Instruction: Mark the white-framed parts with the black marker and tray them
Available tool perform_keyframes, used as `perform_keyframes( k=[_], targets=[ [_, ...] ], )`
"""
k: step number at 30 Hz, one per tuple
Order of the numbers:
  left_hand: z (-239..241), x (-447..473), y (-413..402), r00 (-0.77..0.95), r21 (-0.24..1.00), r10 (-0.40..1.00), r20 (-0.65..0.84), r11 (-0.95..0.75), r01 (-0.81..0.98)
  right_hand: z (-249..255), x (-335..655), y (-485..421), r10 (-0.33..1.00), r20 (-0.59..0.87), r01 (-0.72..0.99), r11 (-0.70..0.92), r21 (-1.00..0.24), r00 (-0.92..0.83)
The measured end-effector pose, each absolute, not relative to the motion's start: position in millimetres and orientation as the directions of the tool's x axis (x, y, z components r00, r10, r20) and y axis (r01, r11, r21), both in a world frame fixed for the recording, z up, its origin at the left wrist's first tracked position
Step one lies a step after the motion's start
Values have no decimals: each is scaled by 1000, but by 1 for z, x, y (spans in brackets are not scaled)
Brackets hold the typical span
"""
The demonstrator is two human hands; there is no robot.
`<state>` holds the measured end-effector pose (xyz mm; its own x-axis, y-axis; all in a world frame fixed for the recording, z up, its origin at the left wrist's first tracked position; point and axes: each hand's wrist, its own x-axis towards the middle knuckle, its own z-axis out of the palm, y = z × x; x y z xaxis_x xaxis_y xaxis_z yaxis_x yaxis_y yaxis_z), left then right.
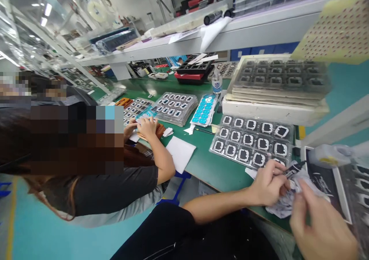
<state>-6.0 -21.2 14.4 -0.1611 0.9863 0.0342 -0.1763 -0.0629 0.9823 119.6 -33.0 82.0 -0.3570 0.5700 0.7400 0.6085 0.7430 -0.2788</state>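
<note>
Taking the clear blister tray [251, 141] of dark square parts as the landmark, a seated co-worker [115, 187] in a dark short-sleeved top works far to its left, both of that person's hands resting on small orange-brown pieces [157, 130] on the green counter [207, 164]. A plain white sheet [180, 152] lies flat to the tray's left, and behind that sit stacked clear trays [175, 107] and a card of glossy turquoise rounded squares [205, 109]. A small plastic bottle [217, 82] stands behind the tray; its label is too small to read. Just behind the tray, a thick white slab [273, 112] carries further moulded clear trays. At the tray's near right corner, the left hand [268, 185] pinches a slim black pen-like tool [292, 170] and presses on a crumpled white wipe [288, 202]. The right hand [319, 225], blurred and nearest the camera, pinches that wipe's right side, so the hands are close together, each closed on something. No writing is legible anywhere.
</note>
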Motion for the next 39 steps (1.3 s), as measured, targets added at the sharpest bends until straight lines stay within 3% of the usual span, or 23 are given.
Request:
perform_keyframes(
  k=[2,4,10,16,21,24,27,30,32,36,39],
  targets=[
    [16,-7,-30,-135,973,989,61,-89,-213,55,141,-32,541,684,669,736,-104,-489],
    [19,-9,-41,-109,982,990,91,-107,-157,36,150,-33,561,631,695,717,-47,-535],
    [28,-28,-64,-39,973,976,215,-218,-77,25,149,-28,503,686,647,760,-63,-525],
    [62,-61,-76,103,939,936,337,-342,37,20,137,-12,322,872,556,828,-70,-370],
    [91,-97,-66,131,919,937,325,-345,191,11,117,-6,383,913,426,856,-293,-142],
    [94,-135,-31,-56,866,934,354,-304,397,9,102,-15,500,866,263,840,-474,-34],
    [90,-179,17,-265,722,893,365,-91,686,5,88,-27,609,789,174,788,-590,-83],
    [83,-212,56,-310,565,907,284,102,818,-3,80,-33,625,772,166,779,-605,-115],
    [78,-223,70,-286,495,932,223,144,857,-8,80,-34,623,772,158,781,-604,-130],
    [73,-227,78,-229,452,963,144,142,881,-15,86,-34,666,730,187,745,-640,-154],
    [72,-226,77,-237,472,955,178,128,872,-14,88,-36,682,718,182,730,-659,-140]
  ],
)
